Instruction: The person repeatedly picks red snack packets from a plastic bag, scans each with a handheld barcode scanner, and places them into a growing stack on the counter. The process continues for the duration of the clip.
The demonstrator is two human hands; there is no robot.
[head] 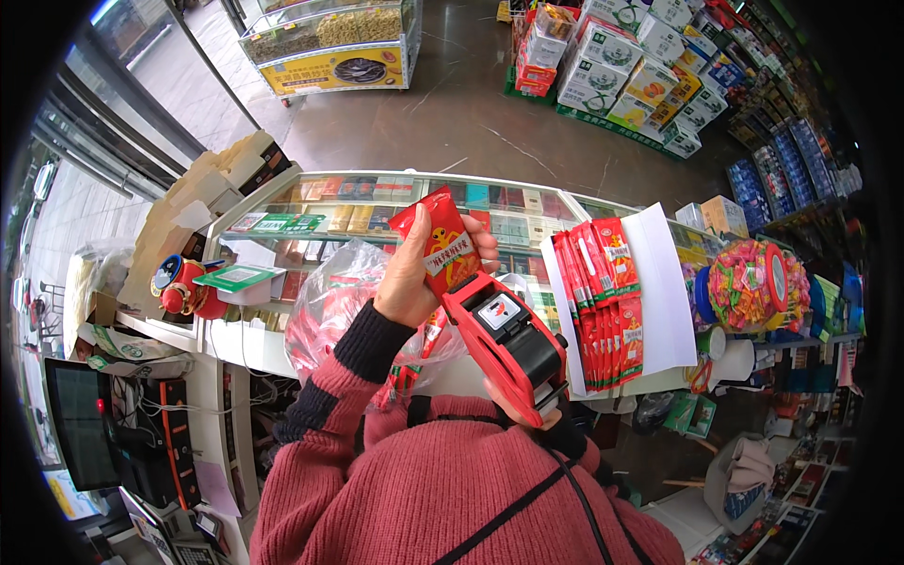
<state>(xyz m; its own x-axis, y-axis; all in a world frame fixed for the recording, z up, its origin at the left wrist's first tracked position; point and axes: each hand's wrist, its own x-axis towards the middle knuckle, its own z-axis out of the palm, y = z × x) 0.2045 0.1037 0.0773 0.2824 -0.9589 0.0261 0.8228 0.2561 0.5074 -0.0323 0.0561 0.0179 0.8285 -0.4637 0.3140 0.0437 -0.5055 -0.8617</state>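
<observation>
My left hand (415,272) grips a red snack packet (452,244) with a yellow cartoon figure, raised above the glass counter. In my right hand (519,404), mostly hidden under the tool, is a red and black price labeller (508,342). Its front end meets or overlaps the packet's lower edge; I cannot tell whether they touch. Below my left wrist, a clear plastic bag (339,304) holds more red packets. To the right, a white carton (660,296) contains rows of similar red packets (613,311), several bearing small white labels.
The glass display counter (296,176) holds cigarette packs. A candy jar (748,282) stands at the right. A green payment-code stand (244,279) and a red figurine (185,286) occupy the left, above a monitor (78,424). Stacked drink cartons (621,63) and a nut display (332,56) stand across the floor.
</observation>
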